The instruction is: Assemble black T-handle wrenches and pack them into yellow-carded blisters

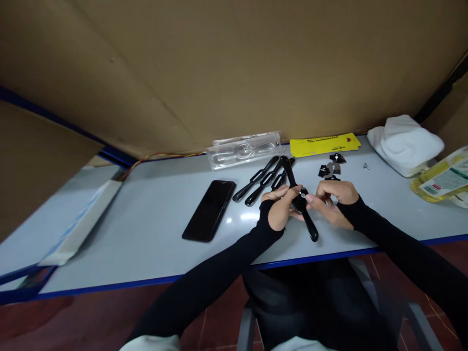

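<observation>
My left hand (281, 207) is wrapped round the middle of a black spokeshave (310, 226), which it holds at a slant above the table's front part. One handle points away from me and the other towards me. On the spokeshave's body sits a small silver screw (303, 195). My right hand (334, 200) has curled fingers, with the thumb tip and a fingertip at this screw. Beyond my left hand lie several more black spokeshave bodies (258, 183). Past my right hand is a small pile of dark blades and caps (331, 169).
A black phone (209, 210) lies left of the hands. Clear plastic packaging (244, 151) and yellow cards (324, 145) line the back wall. Small screws (366, 166), a white cloth bundle (404, 144) and a bottle of yellow liquid (440, 180) are at right. A white box (86, 222) stands far left.
</observation>
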Motion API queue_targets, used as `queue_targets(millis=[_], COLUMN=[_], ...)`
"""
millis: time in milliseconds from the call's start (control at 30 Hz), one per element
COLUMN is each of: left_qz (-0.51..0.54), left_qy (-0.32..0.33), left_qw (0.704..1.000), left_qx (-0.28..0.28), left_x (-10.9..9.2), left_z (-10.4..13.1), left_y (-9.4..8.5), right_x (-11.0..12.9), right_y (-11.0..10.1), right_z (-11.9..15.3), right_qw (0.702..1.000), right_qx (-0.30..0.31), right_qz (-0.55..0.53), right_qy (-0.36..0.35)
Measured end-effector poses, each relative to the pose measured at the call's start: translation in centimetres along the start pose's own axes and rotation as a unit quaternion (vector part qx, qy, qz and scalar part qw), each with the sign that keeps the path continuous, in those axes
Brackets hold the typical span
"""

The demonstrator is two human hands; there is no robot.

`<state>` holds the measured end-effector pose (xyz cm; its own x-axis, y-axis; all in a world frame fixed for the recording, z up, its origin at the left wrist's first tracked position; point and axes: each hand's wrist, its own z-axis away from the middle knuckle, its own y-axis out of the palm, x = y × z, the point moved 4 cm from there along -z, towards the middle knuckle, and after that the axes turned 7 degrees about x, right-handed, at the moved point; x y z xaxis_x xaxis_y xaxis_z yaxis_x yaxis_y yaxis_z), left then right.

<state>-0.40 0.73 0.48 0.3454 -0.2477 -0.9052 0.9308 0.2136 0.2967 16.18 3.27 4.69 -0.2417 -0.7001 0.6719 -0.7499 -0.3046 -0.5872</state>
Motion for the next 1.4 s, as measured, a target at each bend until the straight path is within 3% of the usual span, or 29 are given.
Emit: queue_targets(millis=[233,400,567,700,833,1267,1400], left_qz=[0.045,0.051,0.050,0.054,0.057,0.049,0.053], left_qy=[0.008,0.000,-0.005,-0.011,-0.002,-0.002,0.000], left_qw=[0.999,0.998,0.998,0.998,0.998,0.998,0.998], left_qx=[-0.016,-0.026,-0.032,-0.032,-0.026,-0.030,-0.029], left_x=[-0.1,-0.3,-0.4,-0.4,-0.5,0.0,0.0], left_z=[-0.5,-0.6,-0.6,-0.6,-0.7,-0.8,-0.9], left_y=[-0.2,-0.1,-0.1,-0.1,-0.2,-0.4,-0.4], right_x=[0.9,0.5,0.3,0.4,1.2,0.6,0.7], right_y=[0.1,0.3,0.2,0.1,0.3,0.3,0.5], right_z=[0.2,0.0,0.0,-0.2,-0.2,-0.1,-0.1], right_qw=[0.991,0.992,0.981,0.987,0.985,0.988,0.986], right_qx=[-0.032,-0.040,-0.054,-0.053,-0.052,-0.050,-0.045], right_qz=[0.069,0.091,0.152,0.132,0.112,0.125,0.126], right_qy=[-0.114,-0.077,-0.106,-0.076,-0.119,-0.069,-0.096])
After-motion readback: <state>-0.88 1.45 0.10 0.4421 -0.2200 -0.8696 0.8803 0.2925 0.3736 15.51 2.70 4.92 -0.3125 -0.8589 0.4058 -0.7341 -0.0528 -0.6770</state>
